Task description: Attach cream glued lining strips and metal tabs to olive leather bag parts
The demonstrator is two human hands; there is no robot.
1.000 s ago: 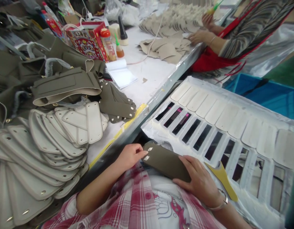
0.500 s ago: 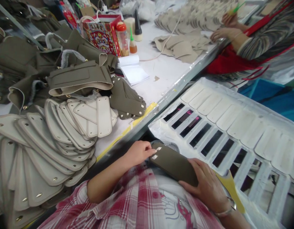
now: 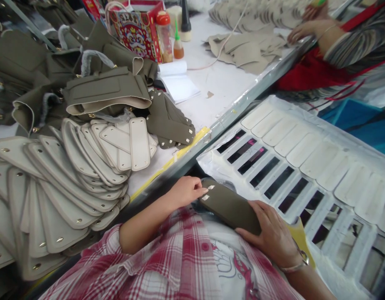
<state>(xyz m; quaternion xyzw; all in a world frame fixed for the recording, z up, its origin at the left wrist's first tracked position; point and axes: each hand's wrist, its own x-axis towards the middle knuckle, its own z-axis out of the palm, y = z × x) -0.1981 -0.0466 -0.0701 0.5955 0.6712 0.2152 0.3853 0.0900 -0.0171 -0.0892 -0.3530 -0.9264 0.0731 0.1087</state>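
1. A broad white surface (image 3: 223, 83) carries the batch, with a heap of dark olive, leather-look bag bodies (image 3: 86, 91) at its left, some handles wrapped in clear plastic.
2. A white slatted rack (image 3: 271, 178) stands on the right, pale round-ended strips laid in a row along its far side.
3. A fanned pile of pale grey, round-cornered panels (image 3: 67, 196) shows metal studs already set near many ends; this lot looks complete.
4. A fanned stack of dark olive, smooth panels (image 3: 170, 121) lies near the yellow-taped edge, small silvery tabs at the ends; whether these are finished or waiting cannot be told.
5. One dark olive, round-ended panel (image 3: 230, 206) is in work, held above the lap between two hands.
6. The right hand (image 3: 270, 233) grips its right end, fingers over the top, thumb at the near edge; the left hand (image 3: 186, 191) curls, a fingertip touching the other end, any pinch beneath hidden.
7. Two small silvery tabs (image 3: 205, 197) show there; the covered right end leaves its progress unclear.
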